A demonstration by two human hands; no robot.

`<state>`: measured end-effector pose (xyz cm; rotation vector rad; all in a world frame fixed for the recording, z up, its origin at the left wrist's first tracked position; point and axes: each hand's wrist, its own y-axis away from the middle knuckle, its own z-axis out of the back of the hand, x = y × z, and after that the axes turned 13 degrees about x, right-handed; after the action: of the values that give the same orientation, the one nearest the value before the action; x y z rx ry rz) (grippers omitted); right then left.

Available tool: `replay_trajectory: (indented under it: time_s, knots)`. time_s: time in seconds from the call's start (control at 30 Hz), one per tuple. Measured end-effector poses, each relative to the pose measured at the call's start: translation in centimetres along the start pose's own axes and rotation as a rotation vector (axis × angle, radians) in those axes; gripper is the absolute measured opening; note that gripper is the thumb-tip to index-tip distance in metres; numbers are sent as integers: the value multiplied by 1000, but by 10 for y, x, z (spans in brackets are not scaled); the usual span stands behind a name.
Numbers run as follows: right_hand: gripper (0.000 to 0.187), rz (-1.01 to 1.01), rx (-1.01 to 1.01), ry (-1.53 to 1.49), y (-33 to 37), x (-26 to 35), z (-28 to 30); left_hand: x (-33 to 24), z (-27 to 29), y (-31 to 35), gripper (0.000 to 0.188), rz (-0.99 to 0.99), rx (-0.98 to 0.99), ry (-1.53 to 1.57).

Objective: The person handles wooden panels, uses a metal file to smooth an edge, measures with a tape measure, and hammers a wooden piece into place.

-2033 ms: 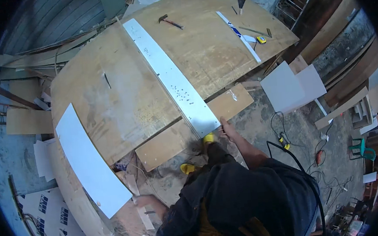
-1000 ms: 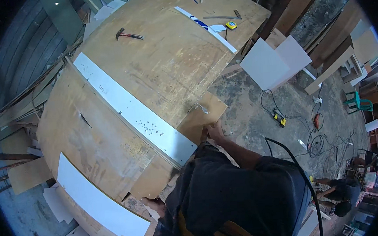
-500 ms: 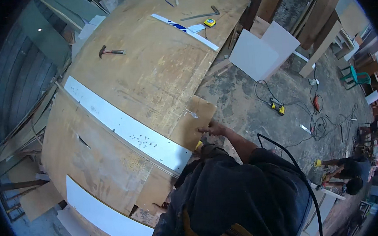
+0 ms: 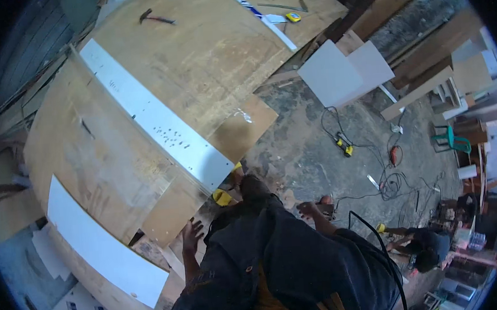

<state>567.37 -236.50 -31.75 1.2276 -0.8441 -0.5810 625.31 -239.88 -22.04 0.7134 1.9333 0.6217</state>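
Note:
My left hand [image 4: 192, 235] is beside the near table edge, fingers apart, close to the corner of a brown board [image 4: 173, 211]; nothing is in it. Away from the table, above the floor, my right hand [image 4: 310, 210] hangs with loosely spread fingers and holds nothing I can see. In front of me a long white strip [image 4: 135, 102] with many small dark holes or marks lies across the wooden table [image 4: 208, 71]. A plain white panel [image 4: 96, 240] rests to the left of it. Another brown board [image 4: 252, 126] juts from the table edge on the right.
On the far tabletop lie a hammer [image 4: 157, 18], a narrow white strip [image 4: 262, 18], a yellow tape measure [image 4: 293, 17] and a square [image 4: 284, 6]. White panels [image 4: 335, 74] lean at the right. Cables, a yellow power tool [image 4: 346, 148] and a crouching co-worker [image 4: 425, 246] occupy the floor side.
My right hand has left the table edge and dropped back over the floor. The left hand has come into clear view by the near edge. The whole view has shifted.

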Motion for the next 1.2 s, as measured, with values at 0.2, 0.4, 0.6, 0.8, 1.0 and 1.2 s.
replay_trajectory:
  time_s: [0.2,0.4,0.6,0.8,1.0,1.2]
  knots:
    - [34,80,-45,195,-27,-33,-25,-11,-27,-7,74,257,259,-540]
    - [30,404,-223,160,-76,22,-25,-105,-125,-69,73,332,691,-1270]
    - [28,380,-159,-188,-54,69,78,-147,-291,-161,61,136,793,-1127]
    - [36,203,-327,-74,-40,57,224,-174,-487,-227,59,-13,947,-1211]
    - [38,437,-462,-857,4,39,292,-177,-538,-307,68,-147,834,-1731]
    - [34,358,-172,-629,-48,-14,319,-162,-554,-328,59,-307,881,-1668]
